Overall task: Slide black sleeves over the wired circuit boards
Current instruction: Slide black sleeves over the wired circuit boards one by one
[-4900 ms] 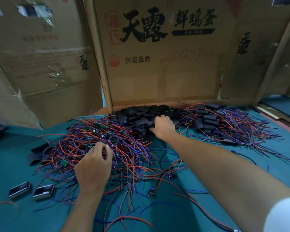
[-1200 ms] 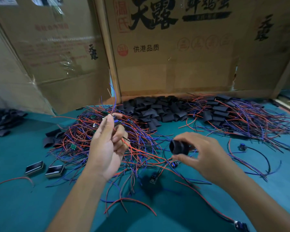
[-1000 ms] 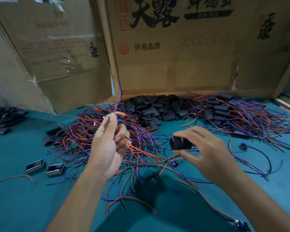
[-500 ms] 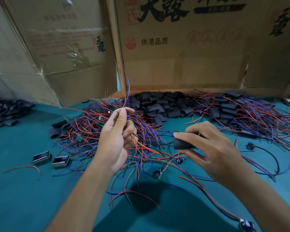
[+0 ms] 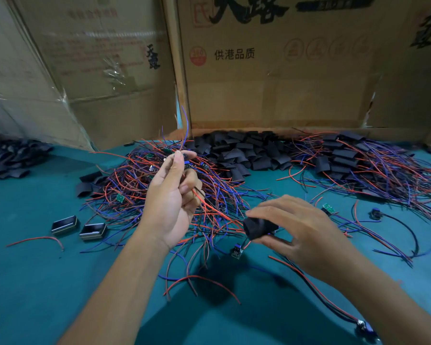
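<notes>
The right hand (image 5: 301, 232) is pinching an opened black sleeve (image 5: 258, 227) between thumb and fingers, just above the green table (image 5: 35, 282). The left hand (image 5: 171, 202), raised, is pinching a small wired circuit board (image 5: 186, 155) at thumb and forefinger tips, its wires trailing through the curled fingers. Behind, a tangle of wired boards (image 5: 139, 185) is lying beside a pile of loose sleeves (image 5: 246, 153); sleeved boards (image 5: 358, 165) are lying right, against cardboard boxes (image 5: 271, 83).

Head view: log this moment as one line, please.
left hand: pinches wired board, raised | right hand: holds black sleeve | sleeve not yet on board | sleeve pile behind
</notes>
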`<state>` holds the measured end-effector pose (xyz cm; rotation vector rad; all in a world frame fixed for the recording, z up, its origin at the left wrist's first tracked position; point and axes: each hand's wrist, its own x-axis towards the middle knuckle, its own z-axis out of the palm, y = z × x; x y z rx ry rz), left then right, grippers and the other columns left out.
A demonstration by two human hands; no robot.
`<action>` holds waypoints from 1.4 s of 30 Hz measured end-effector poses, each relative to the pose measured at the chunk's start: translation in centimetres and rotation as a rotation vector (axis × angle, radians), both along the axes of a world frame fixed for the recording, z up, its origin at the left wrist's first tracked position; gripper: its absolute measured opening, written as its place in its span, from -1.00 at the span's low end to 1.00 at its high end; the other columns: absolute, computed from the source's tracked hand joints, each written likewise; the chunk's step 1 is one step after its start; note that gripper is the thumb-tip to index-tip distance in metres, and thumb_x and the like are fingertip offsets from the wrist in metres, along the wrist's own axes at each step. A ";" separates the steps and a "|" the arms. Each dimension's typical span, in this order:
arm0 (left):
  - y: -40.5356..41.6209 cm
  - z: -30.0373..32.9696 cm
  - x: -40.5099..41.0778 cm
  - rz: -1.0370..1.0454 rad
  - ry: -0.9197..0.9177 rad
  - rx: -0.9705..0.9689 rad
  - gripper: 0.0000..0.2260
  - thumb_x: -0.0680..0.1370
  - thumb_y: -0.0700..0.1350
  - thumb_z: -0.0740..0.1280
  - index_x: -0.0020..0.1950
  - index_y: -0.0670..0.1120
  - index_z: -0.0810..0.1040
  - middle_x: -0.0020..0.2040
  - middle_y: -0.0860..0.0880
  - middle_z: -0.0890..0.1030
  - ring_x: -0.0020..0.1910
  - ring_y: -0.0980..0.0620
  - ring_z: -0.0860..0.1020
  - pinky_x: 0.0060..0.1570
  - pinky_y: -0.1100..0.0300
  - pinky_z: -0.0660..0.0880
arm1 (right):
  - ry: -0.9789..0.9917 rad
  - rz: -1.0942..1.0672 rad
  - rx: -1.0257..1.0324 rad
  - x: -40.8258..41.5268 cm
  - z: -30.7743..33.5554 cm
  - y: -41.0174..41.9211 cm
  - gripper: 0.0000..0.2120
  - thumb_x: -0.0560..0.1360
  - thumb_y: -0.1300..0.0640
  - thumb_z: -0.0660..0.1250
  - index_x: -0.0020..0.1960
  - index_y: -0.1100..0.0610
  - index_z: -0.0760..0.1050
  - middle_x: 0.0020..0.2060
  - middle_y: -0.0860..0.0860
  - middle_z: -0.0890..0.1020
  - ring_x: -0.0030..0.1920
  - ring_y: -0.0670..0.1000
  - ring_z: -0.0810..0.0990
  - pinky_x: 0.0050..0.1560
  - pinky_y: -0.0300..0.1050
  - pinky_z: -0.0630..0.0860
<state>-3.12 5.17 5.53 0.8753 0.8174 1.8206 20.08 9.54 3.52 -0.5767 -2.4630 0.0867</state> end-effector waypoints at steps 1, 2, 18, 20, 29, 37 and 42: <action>0.0 0.0 0.0 -0.001 -0.003 0.000 -0.78 0.65 0.07 0.19 0.06 -0.03 0.53 -0.45 0.08 0.19 -0.52 0.16 0.10 -0.54 0.32 0.12 | 0.008 -0.003 -0.011 -0.1 -0.2 -0.1 -0.64 0.39 0.05 0.54 0.16 0.05 0.60 0.02 -0.09 0.65 -0.01 0.04 0.60 0.05 -0.06 0.50; 0.0 0.0 0.0 0.000 -0.005 0.001 -0.78 0.65 0.06 0.18 0.06 -0.03 0.53 -0.45 0.08 0.19 -0.52 0.16 0.10 -0.54 0.32 0.11 | 0.026 -0.012 -0.026 -0.2 -0.3 -0.3 -0.65 0.40 0.01 0.51 0.16 0.04 0.60 0.01 -0.11 0.65 -0.02 0.03 0.60 0.05 -0.08 0.48; 0.0 0.1 1.3 -0.014 -0.128 -0.065 -0.78 0.66 0.06 0.19 -0.02 -0.01 0.55 -0.46 0.09 0.18 -0.53 0.16 0.15 -0.58 0.36 0.21 | 0.103 -0.094 -0.046 -0.6 -0.7 -0.4 -0.66 0.40 -0.03 0.44 0.15 0.03 0.59 -0.04 -0.10 0.64 -0.03 -0.04 0.57 0.01 -0.13 0.46; 0.0 0.3 0.7 -0.010 -0.142 -0.076 -0.78 0.66 0.06 0.18 -0.02 -0.01 0.55 -0.46 0.09 0.18 -0.52 0.17 0.15 -0.57 0.36 0.16 | 0.086 -0.075 -0.064 0.0 -0.4 0.1 -0.66 0.42 0.01 0.48 0.17 0.03 0.58 -0.03 -0.10 0.62 -0.02 -0.01 0.58 0.01 -0.05 0.52; -0.1 0.3 0.5 -0.002 -0.122 -0.081 -0.78 0.66 0.08 0.20 -0.02 0.00 0.56 -0.45 0.09 0.18 -0.50 0.15 0.16 -0.56 0.35 0.19 | 0.041 -0.041 -0.091 0.3 -0.2 0.2 -0.63 0.44 -0.01 0.47 0.23 0.00 0.56 0.06 -0.11 0.61 0.06 -0.02 0.58 0.08 -0.09 0.49; -0.2 0.4 0.6 -0.023 -0.184 -0.084 -0.78 0.68 0.05 0.16 0.00 -0.02 0.53 -0.46 0.10 0.18 -0.51 0.16 0.15 -0.57 0.34 0.20 | 0.084 -0.081 -0.106 -0.6 -0.5 -0.7 -0.60 0.41 -0.12 0.42 0.20 0.00 0.57 0.01 -0.11 0.65 0.01 -0.01 0.60 0.06 -0.10 0.48; -0.3 0.5 1.0 -0.023 -0.170 -0.088 -0.78 0.67 0.05 0.17 0.03 -0.03 0.52 -0.46 0.10 0.18 -0.53 0.17 0.17 -0.57 0.34 0.21 | 0.161 -0.057 -0.188 -1.0 -0.8 -1.1 -0.62 0.41 -0.17 0.40 0.16 -0.04 0.53 -0.02 -0.18 0.64 -0.04 -0.09 0.57 0.02 -0.12 0.43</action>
